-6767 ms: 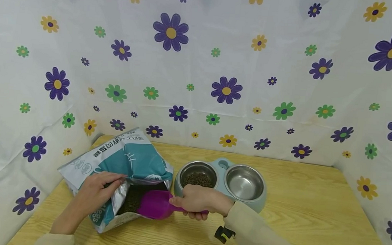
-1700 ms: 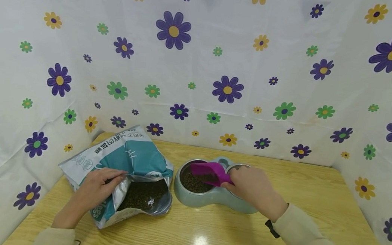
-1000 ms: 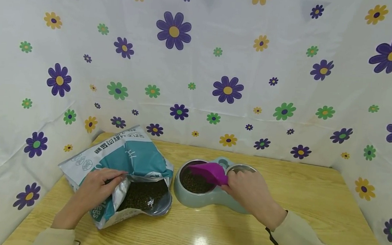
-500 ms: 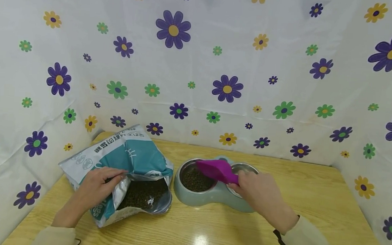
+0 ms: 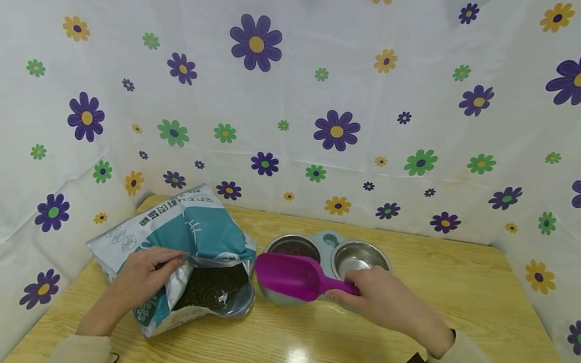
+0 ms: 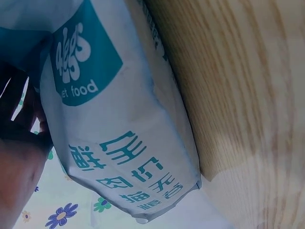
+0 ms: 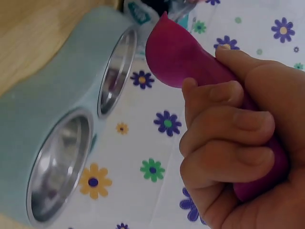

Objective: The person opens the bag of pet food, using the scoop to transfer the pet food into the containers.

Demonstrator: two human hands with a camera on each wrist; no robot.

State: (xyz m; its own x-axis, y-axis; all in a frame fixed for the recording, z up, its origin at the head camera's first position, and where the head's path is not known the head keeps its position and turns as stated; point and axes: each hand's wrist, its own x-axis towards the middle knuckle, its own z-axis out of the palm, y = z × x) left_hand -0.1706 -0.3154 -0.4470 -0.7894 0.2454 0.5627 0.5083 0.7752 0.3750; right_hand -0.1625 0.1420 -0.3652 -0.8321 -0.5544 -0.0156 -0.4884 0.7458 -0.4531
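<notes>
My right hand [image 5: 388, 298] grips the handle of a magenta scoop [image 5: 285, 275], fingers wrapped round it in the right wrist view. The scoop faces up with no kibble visible in it, over the front of the left steel bowl [image 5: 294, 238]. It hides most of that bowl; some brown kibble shows behind it. On the left, my left hand [image 5: 140, 278] pinches the folded edge of a teal and white pet food bag [image 5: 217, 232]. The bag lies with its mouth open, and brown kibble [image 5: 209, 290] shows inside. In the left wrist view the fingers are dark and partly hidden.
A pale blue-green double bowl stand [image 5: 329, 242] holds the steel bowls side by side. Its right bowl [image 5: 358, 258] shows bare metal. The bag stands close to the left of the stand on a wooden table [image 5: 463, 303]. A flowered curtain [image 5: 296, 93] surrounds the table.
The scoop went from the bag to the left bowl, where it was tilted over the kibble. Since then it has turned upright and come toward me. The left hand has stayed on the bag.
</notes>
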